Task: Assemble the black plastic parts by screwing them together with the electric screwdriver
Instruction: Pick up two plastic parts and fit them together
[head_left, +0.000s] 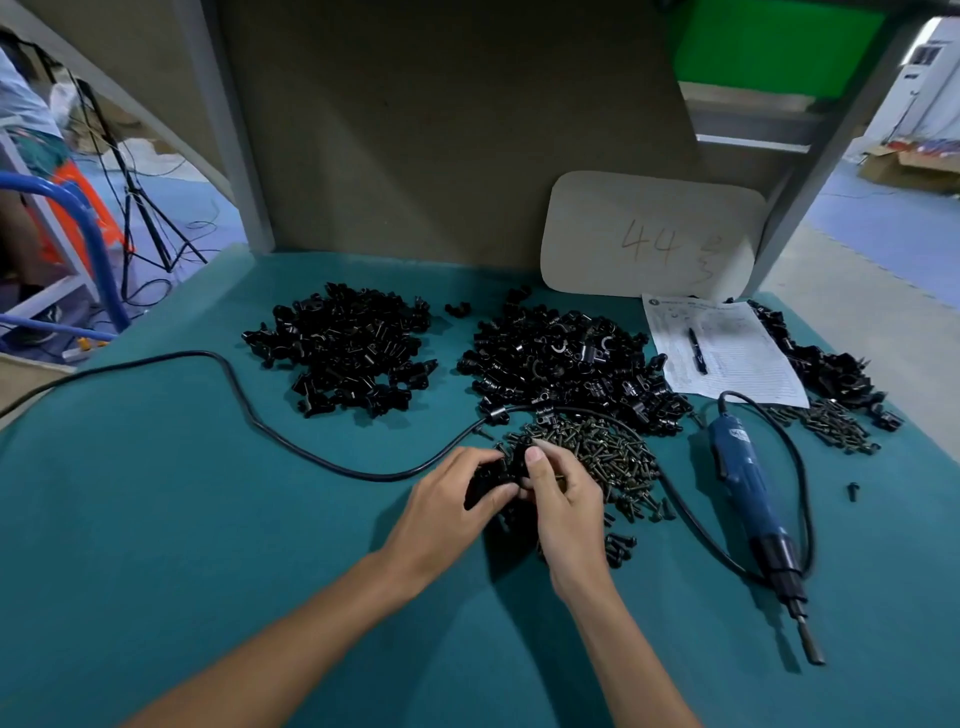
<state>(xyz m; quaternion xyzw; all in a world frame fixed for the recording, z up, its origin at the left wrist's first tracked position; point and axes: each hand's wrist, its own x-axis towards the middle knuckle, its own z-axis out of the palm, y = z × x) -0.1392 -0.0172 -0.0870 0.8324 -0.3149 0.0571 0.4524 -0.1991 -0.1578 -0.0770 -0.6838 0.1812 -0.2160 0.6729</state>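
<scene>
Black plastic part (496, 475) pinched between left hand (449, 501) and right hand (563, 501), fingers of both curled round it, low over the green table (208, 545), just beside the screw pile (602, 452). Electric screwdriver (748, 483) lying flat to the right, untouched. Left heap (343, 348) and middle heap (566, 364) of black parts further back.

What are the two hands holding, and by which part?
The left hand and right hand pinch one black plastic part by its sides.

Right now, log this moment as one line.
left hand: grips small black plastic part | right hand: pinches same part | blue electric screwdriver: lying on teal table, untouched
</scene>
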